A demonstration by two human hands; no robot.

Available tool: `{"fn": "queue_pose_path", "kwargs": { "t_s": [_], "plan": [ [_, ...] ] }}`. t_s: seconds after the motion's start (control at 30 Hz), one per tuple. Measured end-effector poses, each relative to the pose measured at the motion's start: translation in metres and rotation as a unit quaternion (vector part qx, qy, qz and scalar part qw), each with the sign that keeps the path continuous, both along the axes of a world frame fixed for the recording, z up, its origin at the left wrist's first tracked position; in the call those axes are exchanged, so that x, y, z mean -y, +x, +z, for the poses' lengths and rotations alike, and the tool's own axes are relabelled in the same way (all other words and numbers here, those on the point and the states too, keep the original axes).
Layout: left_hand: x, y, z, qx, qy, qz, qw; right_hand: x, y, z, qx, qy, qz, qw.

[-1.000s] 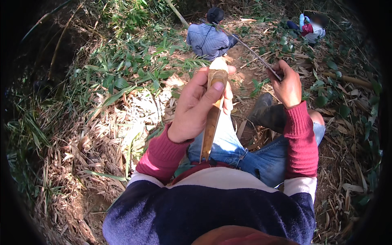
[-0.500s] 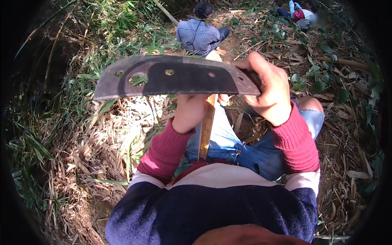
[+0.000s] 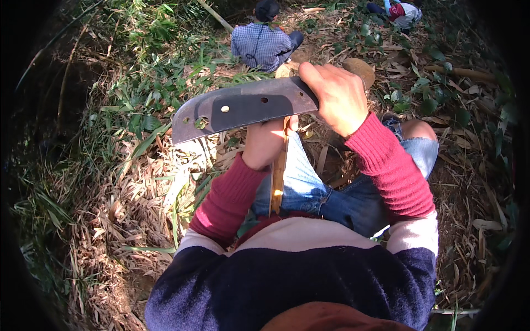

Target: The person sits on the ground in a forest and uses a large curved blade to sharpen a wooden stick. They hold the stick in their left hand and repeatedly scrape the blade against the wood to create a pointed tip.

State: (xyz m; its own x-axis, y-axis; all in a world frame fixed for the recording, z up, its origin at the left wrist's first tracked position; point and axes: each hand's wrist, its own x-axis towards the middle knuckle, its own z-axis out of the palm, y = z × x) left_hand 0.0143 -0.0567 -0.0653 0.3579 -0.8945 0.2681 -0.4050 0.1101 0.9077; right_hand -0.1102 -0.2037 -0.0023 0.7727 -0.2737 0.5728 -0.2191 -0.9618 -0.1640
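My right hand is closed around the right end of a broad dark knife, whose blade has several round holes. The blade lies crosswise in front of me, its left end lower than its right. A round brown butt shows just beyond the right hand, seemingly the knife's handle end. Below the blade, my left hand is closed on a narrow bamboo strip. The strip runs from the left hand back toward my waist. The blade hides part of the left hand and passes over the strip's far end; whether they touch I cannot tell.
I sit on ground strewn with dry leaves, my jeans-clad legs bent ahead. A person in a checked shirt sits beyond the blade, another person farther right. Green plants grow at left; a pole slants behind.
The knife has drawn away from the camera and tilted, its right end now higher. My right hand has shifted left and slightly forward. My left hand keeps the strip almost in place.
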Motion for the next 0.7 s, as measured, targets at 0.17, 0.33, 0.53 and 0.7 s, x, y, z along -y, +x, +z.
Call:
{"fn": "queue_pose_path", "kwargs": {
  "t_s": [0.17,0.33,0.53,0.7],
  "plan": [
    [0.007,0.008,-0.014,-0.443,-0.032,-0.080,0.892,0.010,0.012,-0.015,-0.022,-0.032,0.011,0.999],
    [-0.013,-0.018,0.046,-0.457,-0.038,-0.076,0.885,0.102,0.023,-0.019,-0.190,0.076,-0.298,0.933],
    [-0.019,0.013,0.041,-0.410,-0.050,0.004,0.911,0.137,-0.059,0.003,0.059,0.134,-0.265,0.953],
    [-0.008,-0.005,0.051,-0.386,-0.044,-0.031,0.921,0.064,-0.037,0.013,0.164,0.261,-0.064,0.949]
  ]
}}
